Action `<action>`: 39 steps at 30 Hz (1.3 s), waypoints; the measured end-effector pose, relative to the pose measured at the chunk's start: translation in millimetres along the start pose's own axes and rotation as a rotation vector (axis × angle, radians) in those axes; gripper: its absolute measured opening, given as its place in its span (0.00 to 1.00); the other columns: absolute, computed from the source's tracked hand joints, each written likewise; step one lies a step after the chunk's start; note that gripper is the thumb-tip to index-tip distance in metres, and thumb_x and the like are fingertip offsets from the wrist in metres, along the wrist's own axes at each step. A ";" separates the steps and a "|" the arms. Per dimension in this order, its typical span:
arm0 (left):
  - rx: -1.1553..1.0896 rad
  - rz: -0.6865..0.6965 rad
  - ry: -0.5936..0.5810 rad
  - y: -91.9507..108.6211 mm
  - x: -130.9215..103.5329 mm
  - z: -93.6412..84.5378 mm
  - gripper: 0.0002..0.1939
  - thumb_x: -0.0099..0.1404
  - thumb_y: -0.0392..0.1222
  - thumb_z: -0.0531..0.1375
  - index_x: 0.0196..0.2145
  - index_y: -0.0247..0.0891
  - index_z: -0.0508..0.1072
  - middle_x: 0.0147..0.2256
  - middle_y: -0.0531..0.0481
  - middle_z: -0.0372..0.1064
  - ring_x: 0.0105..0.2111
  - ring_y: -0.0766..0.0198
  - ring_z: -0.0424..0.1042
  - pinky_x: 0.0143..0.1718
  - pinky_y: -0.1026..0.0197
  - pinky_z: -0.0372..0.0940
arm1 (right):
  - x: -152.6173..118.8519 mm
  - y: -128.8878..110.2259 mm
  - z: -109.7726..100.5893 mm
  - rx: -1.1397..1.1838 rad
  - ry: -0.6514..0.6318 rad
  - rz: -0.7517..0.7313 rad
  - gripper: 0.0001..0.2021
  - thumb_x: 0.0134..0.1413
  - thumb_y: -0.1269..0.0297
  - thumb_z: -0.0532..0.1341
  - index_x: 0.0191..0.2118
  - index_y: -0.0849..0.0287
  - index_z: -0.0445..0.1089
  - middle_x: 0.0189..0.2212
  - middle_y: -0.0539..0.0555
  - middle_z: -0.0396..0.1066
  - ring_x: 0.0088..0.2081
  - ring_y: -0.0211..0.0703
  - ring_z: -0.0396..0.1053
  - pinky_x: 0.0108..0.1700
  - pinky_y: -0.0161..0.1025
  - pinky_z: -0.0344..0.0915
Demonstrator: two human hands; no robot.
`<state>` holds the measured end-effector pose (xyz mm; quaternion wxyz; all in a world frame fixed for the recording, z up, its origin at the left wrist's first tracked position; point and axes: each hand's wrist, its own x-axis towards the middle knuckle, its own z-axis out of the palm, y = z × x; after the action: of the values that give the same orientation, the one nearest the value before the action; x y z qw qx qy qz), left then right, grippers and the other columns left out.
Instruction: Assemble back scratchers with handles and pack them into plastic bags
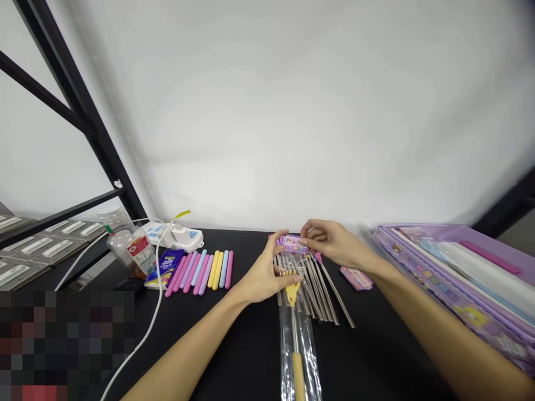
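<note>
My left hand (267,273) is curled around the yellow head of a back scratcher (293,295), its thumb across the prongs and its index finger reaching to a purple printed card (292,243). The scratcher has a metal rod and a yellow handle, and lies along clear plastic sleeves (309,356). With thumb and fingers closed, my right hand (328,242) pinches at the card's right edge. Under and beside the hands lie several metal rods (326,295) with coloured heads, partly hidden by the fingers.
Left of the hands lie several pastel handles (215,270) in a row. Beyond are a blue-purple packet (167,264), a power strip (186,238), a white cable (156,301) and a clear jar (125,245). More printed cards (356,278) lie right, beside a purple bin (480,234).
</note>
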<state>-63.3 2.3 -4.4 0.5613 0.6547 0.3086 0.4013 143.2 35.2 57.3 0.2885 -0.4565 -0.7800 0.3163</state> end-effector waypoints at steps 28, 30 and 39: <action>0.019 -0.062 0.107 -7.5 3.6 2.5 0.42 0.56 0.48 0.69 0.63 0.44 0.55 0.46 0.42 0.71 0.35 0.60 0.75 0.40 0.55 0.70 | 3.8 6.3 -2.3 0.234 0.030 -0.006 0.20 0.45 0.57 0.69 0.44 0.57 0.69 0.33 0.52 0.74 0.35 0.44 0.73 0.39 0.40 0.70; 0.015 -0.057 0.100 -5.3 3.0 4.1 0.41 0.57 0.48 0.68 0.63 0.45 0.56 0.47 0.42 0.70 0.35 0.61 0.75 0.39 0.55 0.70 | 4.0 6.8 -1.7 0.226 0.015 0.012 0.18 0.49 0.54 0.67 0.44 0.58 0.71 0.33 0.53 0.76 0.36 0.45 0.74 0.39 0.42 0.70; -0.011 -0.048 0.080 -5.1 2.7 6.4 0.39 0.56 0.46 0.69 0.61 0.44 0.58 0.45 0.43 0.72 0.34 0.62 0.75 0.37 0.59 0.70 | 7.5 9.8 3.4 0.232 0.039 0.029 0.12 0.42 0.58 0.70 0.32 0.60 0.74 0.30 0.53 0.76 0.37 0.46 0.74 0.43 0.43 0.69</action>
<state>-56.2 2.4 -9.2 0.5616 0.6273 0.3442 0.4155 142.8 44.9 49.0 0.3501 -0.4374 -0.7256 0.3995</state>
